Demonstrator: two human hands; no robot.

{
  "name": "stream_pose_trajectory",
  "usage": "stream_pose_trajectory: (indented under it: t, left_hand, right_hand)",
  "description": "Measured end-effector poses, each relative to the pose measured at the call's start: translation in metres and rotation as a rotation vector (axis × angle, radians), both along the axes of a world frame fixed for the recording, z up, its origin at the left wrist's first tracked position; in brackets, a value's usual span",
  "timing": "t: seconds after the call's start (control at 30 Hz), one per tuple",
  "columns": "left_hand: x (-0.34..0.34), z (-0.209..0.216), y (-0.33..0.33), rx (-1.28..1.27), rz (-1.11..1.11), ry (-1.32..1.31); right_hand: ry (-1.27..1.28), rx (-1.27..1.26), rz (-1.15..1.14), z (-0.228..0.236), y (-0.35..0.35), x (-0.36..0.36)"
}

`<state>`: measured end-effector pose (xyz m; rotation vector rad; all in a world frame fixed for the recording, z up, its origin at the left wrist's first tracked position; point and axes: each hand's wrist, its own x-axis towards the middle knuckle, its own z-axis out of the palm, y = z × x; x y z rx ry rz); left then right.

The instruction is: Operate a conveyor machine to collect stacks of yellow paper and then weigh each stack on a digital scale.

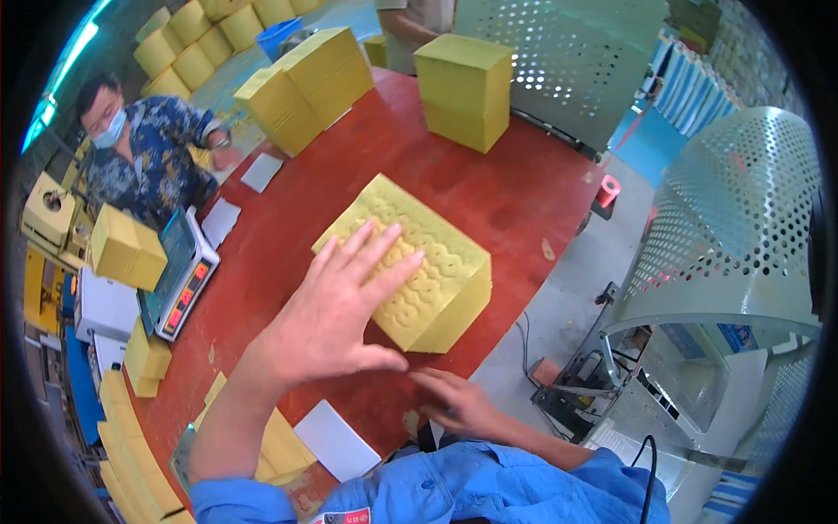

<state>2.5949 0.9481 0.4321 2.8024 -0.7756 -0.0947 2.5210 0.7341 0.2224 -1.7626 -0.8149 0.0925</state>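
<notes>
A thick yellow stack of embossed paper sheets (436,262) lies in the middle of the red table (489,183). My left hand (336,310) is spread flat, fingers apart, with its fingertips resting on the near left part of the stack's top. My right hand (454,403) lies low on the table's near edge, just in front of the stack, fingers loosely flat, holding nothing that I can see.
Two more tall yellow stacks (305,83) (463,87) stand at the table's far side. White sheets (336,441) lie near my body and to the left. A person in a patterned shirt (144,153) sits left by a weighing scale (179,275). Perforated metal machine guards (742,210) stand right.
</notes>
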Motion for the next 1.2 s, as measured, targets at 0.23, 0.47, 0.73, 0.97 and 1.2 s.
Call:
stream_pose_trajectory:
  t: [0.23, 0.47, 0.73, 0.97, 1.2]
  left_hand:
    - [0.029, -0.060, -0.008, 0.104, 0.026, -0.420]
    - [0.113, -0.067, -0.014, 0.031, 0.080, -0.444]
    - [0.238, -0.083, -0.011, 0.060, 0.110, -0.500]
    - [0.304, -0.082, -0.002, 0.068, 0.105, -0.442]
    - [0.310, -0.071, 0.001, 0.072, 0.091, -0.405]
  right_hand:
    - [-0.003, -0.238, -0.128, -0.027, 0.019, 0.049]
    - [0.014, -0.255, -0.148, -0.020, 0.017, 0.137]
    - [-0.118, -0.189, -0.206, -0.037, 0.024, 0.264]
    - [-0.149, -0.212, -0.263, -0.052, 0.037, 0.316]
    - [-0.193, -0.198, -0.308, -0.044, 0.045, 0.316]
